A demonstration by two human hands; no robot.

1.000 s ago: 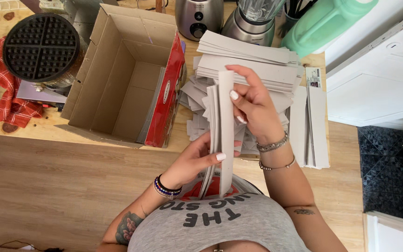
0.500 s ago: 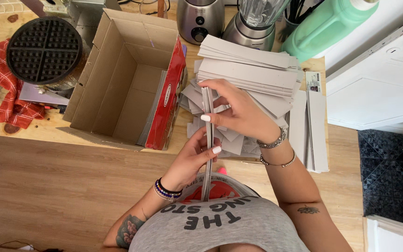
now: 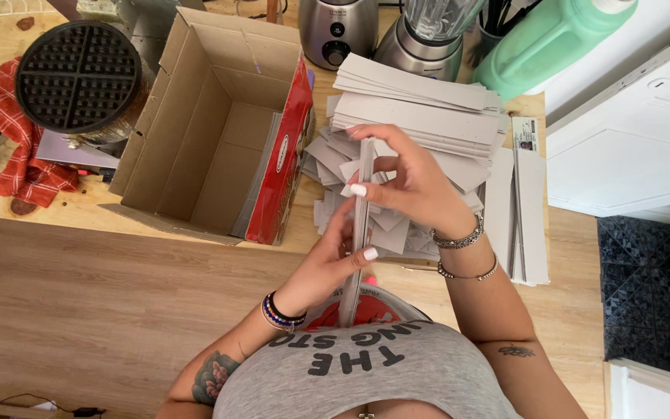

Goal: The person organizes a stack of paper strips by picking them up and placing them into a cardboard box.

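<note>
Head view, noted left to right, clock bearings taken from the held strips.

- At 10 o'clock, far left: red checked cloth (image 3: 18, 147), with a round black waffle iron (image 3: 79, 77) beside it on the wooden counter (image 3: 102, 302).
- At 11 o'clock: open cardboard box (image 3: 211, 132), red printed side facing the hands, inside bare.
- Left hand (image 3: 327, 264): fingers clenched around the lower part of a thin bundle of grey cardboard strips (image 3: 358, 233), thumb pressed on its edge. Beaded bracelets on the wrist.
- The bundle stands on edge, running from 12 to 6, held above the counter in front of the person's chest.
- Right hand (image 3: 412, 186): fingers grasping the upper part of the same bundle, thumb on the near edge.
- At 1 o'clock: stack of grey cardboard strips (image 3: 420, 109), loose pieces under it.
- At 3 o'clock: long grey strips (image 3: 529, 209) lying flat.
- At 1 o'clock, far: green jug (image 3: 544, 43).
</note>
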